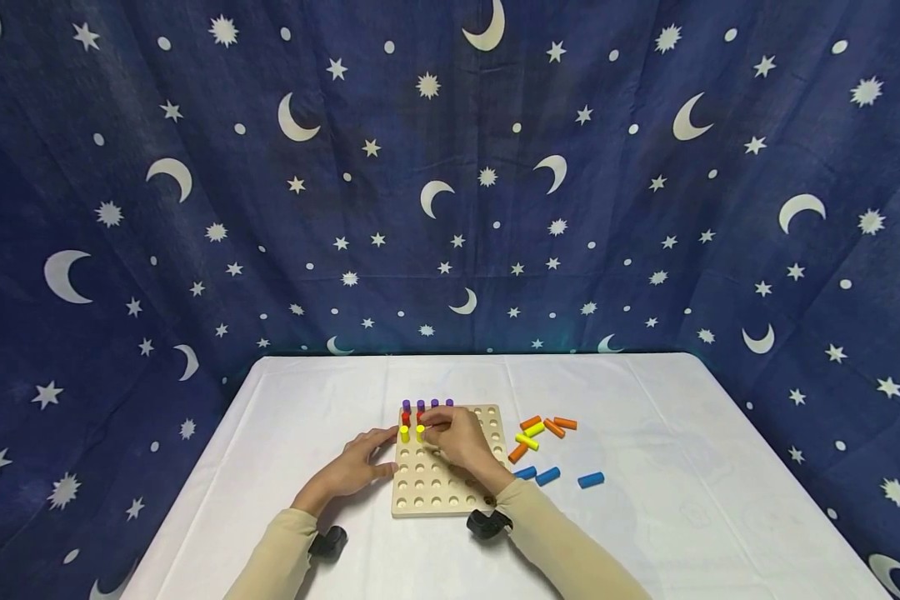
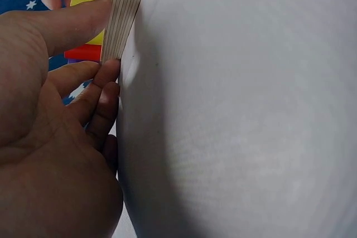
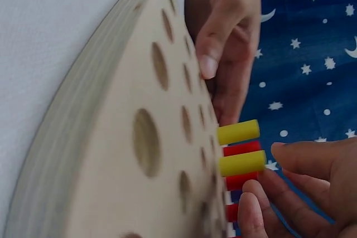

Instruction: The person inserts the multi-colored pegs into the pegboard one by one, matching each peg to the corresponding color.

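A wooden pegboard (image 1: 450,510) lies on the table with rows of round holes. Upright along its far left part are several purple pegs (image 1: 435,403), red pegs (image 1: 406,419) in front of them, then two yellow pegs (image 3: 240,132). My right hand (image 1: 457,439) is over the board, its thumb and fingertips close around the end of the nearer yellow peg (image 3: 242,164) with a gap showing in the right wrist view. At the board's left side rests my left hand (image 1: 354,468), thumb and fingertips touching the edge. Part of the red row is hidden behind the right hand.
Right of the board lie loose orange pegs (image 1: 566,423), yellow pegs (image 1: 527,442) and blue pegs (image 1: 591,480). A white cloth (image 1: 645,533) covers the table. Behind it hangs a dark blue curtain (image 1: 390,217) with moons and stars.
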{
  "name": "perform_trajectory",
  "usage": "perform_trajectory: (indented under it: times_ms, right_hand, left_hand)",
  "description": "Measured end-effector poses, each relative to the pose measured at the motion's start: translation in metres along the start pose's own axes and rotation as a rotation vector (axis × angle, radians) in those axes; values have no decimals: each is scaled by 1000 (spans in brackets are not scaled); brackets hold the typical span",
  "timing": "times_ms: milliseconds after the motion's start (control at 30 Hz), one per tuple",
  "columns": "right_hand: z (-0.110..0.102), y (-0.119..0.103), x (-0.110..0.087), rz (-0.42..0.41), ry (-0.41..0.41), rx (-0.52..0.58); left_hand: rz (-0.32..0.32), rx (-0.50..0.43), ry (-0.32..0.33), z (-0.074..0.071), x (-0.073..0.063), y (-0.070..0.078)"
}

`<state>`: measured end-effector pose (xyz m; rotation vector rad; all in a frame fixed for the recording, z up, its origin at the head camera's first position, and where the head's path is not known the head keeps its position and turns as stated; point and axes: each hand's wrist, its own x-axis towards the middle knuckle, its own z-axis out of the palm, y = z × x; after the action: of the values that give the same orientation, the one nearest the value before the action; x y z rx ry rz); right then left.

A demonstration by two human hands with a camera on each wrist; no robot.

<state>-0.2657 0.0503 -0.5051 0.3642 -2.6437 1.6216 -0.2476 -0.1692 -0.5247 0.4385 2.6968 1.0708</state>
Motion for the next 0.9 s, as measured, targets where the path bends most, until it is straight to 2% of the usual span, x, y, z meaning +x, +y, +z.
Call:
perform_trajectory:
  times_ms: [333,600,900]
  right_hand:
    - [-23,-10,-10,-86,27,-22]
    - [-45,-15,-22,-100,49,-30]
    - [-65,-11,-31,-91,96,-37]
  left_hand:
    - [-37,1,-4,-1,-1,3]
    - [-25,11,-7,0,-1,1]
    - [-8,9,-2,0,-1,1]
